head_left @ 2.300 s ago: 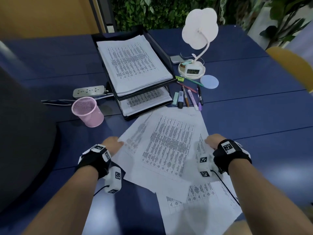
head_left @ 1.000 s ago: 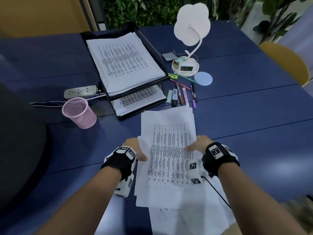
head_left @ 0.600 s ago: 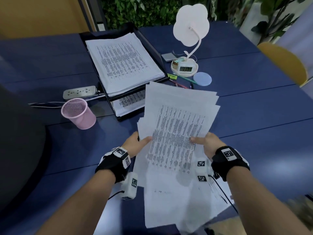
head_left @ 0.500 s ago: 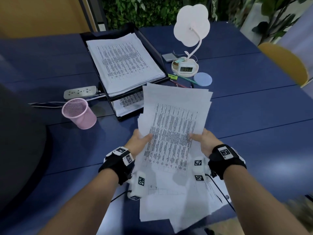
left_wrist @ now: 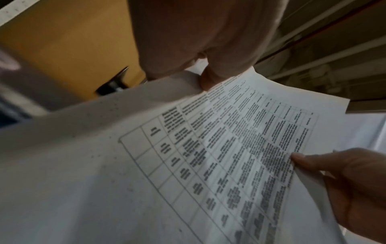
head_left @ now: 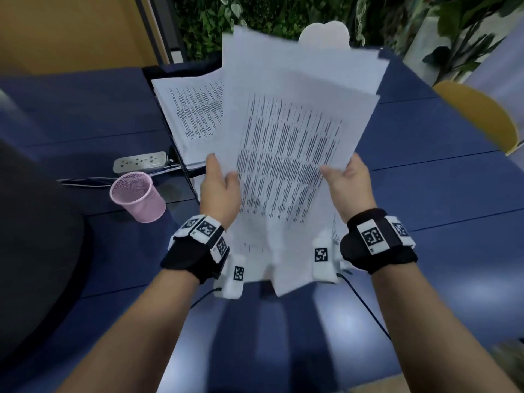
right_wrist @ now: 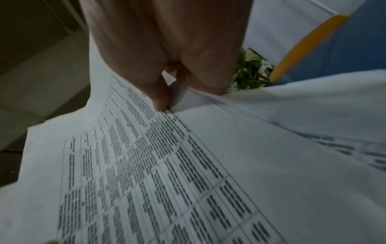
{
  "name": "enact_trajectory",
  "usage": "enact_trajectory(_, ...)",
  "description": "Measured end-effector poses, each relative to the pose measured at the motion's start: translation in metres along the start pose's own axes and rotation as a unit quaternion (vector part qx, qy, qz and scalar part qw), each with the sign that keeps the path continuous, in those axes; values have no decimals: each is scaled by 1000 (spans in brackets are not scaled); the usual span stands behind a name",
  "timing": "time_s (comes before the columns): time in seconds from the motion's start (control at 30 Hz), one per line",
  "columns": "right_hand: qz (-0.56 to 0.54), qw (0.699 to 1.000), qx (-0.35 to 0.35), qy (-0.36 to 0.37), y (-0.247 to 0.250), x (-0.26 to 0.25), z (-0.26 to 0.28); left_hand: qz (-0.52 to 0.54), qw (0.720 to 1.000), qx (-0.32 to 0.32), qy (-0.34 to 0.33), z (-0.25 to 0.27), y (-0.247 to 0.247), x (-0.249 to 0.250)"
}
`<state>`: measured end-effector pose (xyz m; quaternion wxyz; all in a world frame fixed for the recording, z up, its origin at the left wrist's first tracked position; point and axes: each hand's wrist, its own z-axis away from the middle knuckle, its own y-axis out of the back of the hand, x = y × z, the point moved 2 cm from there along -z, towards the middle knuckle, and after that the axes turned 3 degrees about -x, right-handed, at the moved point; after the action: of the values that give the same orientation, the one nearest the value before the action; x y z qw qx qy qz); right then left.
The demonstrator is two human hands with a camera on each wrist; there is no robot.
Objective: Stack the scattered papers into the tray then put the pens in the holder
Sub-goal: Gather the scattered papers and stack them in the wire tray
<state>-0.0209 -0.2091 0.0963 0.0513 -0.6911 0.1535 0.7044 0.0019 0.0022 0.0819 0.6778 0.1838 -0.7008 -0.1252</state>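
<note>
Both hands grip the paper sheaf in the air above the table: left hand pinches the left long edge, right hand the right. The sheaf's long axis runs roughly 6 to 12 o'clock, tilted up toward the camera. The paper tray sits at about 11 o'clock from the grip, behind the sheaf, nearer the left hand. Printed table sheets, fanned and unaligned, top corners splayed, bottom edges ragged. Likely needs squaring before it drops in.

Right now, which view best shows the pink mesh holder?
The head view: the pink mesh holder stands upright on the blue table, unobstructed. Both wrist views are filled with printed sheets and show none of it.
</note>
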Motion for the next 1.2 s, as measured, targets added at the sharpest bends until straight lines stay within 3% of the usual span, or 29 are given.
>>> enact_trajectory(0.13,-61,993,51,85,-7,-34,-1,53,990,43,-120,-12,13,40)
enact_trajectory(0.27,-62,991,53,107,-19,-36,-5,67,985,35,-153,-19,7,44)
enact_trajectory(0.53,17,997,66,34,-9,-9,-19,106,992,-31,-67,-26,0,15)
enact_trajectory(0.8,-51,998,4,-27,6,8,-28,211,975,-56,31,-39,3,-17)
enact_trajectory(1.0,-117,992,29,-28,-5,9,-32,231,970,-76,20,-40,-10,-9)
enact_trajectory(1.2,-81,996,17,16,0,2,-38,229,970,-78,-19,-48,-3,5)
